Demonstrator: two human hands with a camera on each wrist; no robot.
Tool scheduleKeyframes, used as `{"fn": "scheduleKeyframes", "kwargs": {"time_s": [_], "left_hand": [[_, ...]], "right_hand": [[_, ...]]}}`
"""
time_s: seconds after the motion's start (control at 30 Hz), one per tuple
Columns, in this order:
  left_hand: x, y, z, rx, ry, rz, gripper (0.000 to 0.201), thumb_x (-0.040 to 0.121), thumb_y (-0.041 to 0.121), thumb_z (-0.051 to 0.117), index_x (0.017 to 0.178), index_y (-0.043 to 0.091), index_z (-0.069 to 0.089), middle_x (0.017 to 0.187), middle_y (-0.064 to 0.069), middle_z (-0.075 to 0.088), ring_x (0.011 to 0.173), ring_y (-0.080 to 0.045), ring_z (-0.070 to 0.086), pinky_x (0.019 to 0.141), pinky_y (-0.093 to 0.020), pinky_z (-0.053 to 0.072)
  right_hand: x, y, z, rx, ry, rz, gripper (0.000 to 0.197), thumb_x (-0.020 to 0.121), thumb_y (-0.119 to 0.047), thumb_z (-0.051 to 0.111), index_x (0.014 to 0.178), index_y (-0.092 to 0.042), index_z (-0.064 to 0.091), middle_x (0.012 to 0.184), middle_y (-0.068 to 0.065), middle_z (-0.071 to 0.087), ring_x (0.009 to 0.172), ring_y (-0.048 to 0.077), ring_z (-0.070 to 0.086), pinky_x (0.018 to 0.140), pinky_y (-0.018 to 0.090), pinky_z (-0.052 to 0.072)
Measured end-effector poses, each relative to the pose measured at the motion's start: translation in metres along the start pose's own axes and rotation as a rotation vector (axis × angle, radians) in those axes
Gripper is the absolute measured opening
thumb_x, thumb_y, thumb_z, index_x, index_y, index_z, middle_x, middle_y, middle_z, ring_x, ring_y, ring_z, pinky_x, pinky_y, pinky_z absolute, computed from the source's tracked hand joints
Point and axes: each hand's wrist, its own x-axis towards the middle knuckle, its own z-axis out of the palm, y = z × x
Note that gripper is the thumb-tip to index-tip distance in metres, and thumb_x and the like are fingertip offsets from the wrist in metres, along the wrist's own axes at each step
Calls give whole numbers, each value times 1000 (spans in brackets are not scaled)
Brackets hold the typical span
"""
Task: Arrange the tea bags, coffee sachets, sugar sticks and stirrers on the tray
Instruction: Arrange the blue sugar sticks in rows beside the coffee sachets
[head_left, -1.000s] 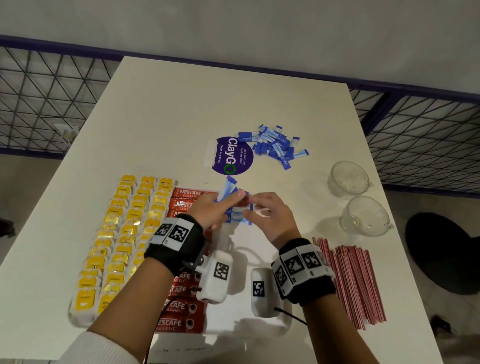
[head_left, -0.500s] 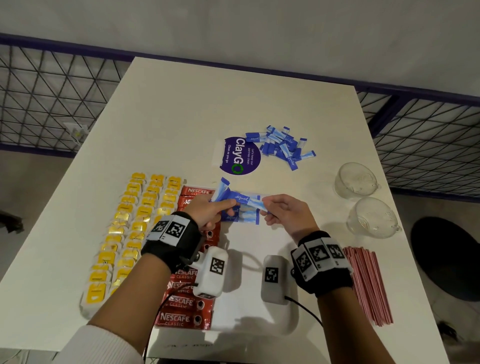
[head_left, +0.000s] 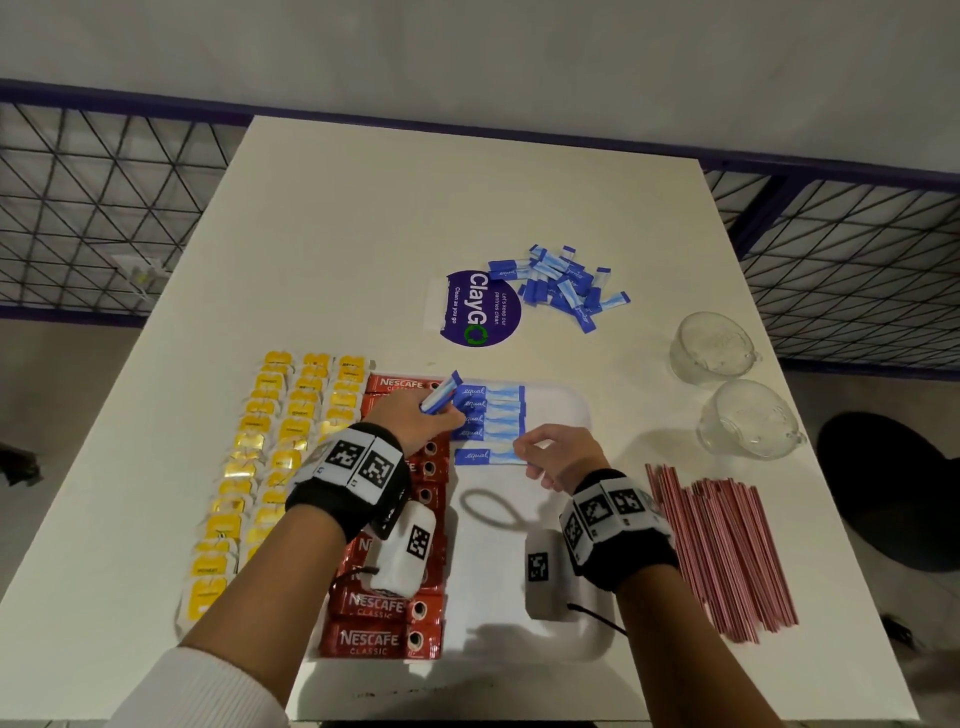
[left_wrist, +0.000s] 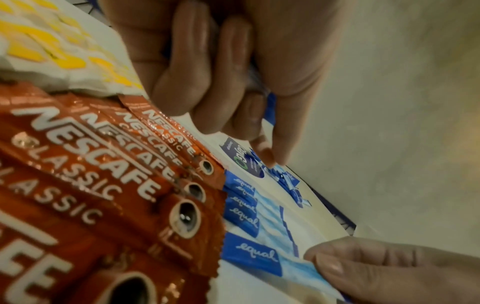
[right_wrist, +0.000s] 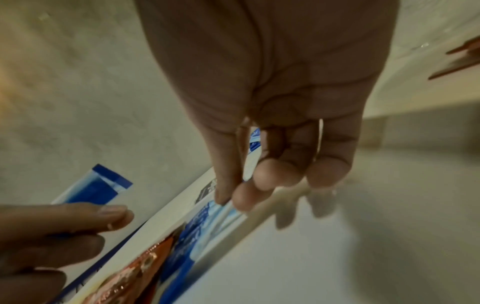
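Note:
The white tray (head_left: 566, 401) holds rows of yellow tea bags (head_left: 291, 421), a column of red Nescafe coffee sachets (head_left: 384, 636) and several blue sugar sticks (head_left: 491, 410) laid side by side. My left hand (head_left: 415, 415) grips a few blue sugar sticks (head_left: 441, 392) above the sachets. My right hand (head_left: 556, 454) pinches the right end of the nearest sugar stick (head_left: 485, 456), which lies flat on the tray; the pinch shows in the right wrist view (right_wrist: 228, 200) and the left wrist view (left_wrist: 262, 257). Red stirrers (head_left: 722, 545) lie on the table, right of the tray.
A loose pile of blue sugar sticks (head_left: 563, 286) sits at the back beside a purple round sticker (head_left: 480, 309). Two clear glass cups (head_left: 714, 345) (head_left: 750, 418) stand at the right. The table (head_left: 363, 218) ends at a wire fence on both sides.
My right hand has drawn one sugar stick from the left hand's bundle and brought it down onto the tray below the row. The left hand stays over the sachets.

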Motion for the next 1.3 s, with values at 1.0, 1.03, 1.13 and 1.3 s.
{"fn": "scheduleKeyframes", "kwargs": {"time_s": [1.0, 1.03, 1.13, 1.3], "left_hand": [[16, 9, 17, 670, -143, 122, 31, 86, 42, 58, 106, 18, 56, 104, -1, 63, 95, -19, 59, 86, -32, 49], [15, 10, 19, 714, -144, 133, 32, 86, 43, 59, 107, 19, 55, 107, -2, 63, 97, -20, 59, 87, -34, 49], [15, 13, 24, 832, -137, 158, 35, 85, 44, 60, 110, 20, 53, 110, -3, 61, 101, -22, 58, 87, -34, 49], [18, 15, 27, 898, -126, 153, 39, 88, 44, 56, 116, 18, 50, 114, -4, 59, 104, -22, 58, 88, -34, 48]], "right_hand": [[5, 1, 16, -331, 87, -113, 48, 73, -31, 76, 67, -24, 29, 90, -1, 59, 93, 24, 61, 65, 26, 44], [5, 0, 16, -353, 80, -119, 49, 73, -31, 76, 67, -24, 28, 95, 0, 60, 95, 24, 60, 72, 29, 47], [6, -2, 16, -368, 62, -144, 49, 75, -30, 75, 66, -25, 27, 103, 5, 63, 92, 24, 58, 79, 30, 45], [6, 1, 14, -321, 55, -158, 45, 76, -24, 74, 66, -27, 31, 88, 0, 55, 76, 19, 44, 70, 24, 36]]}}
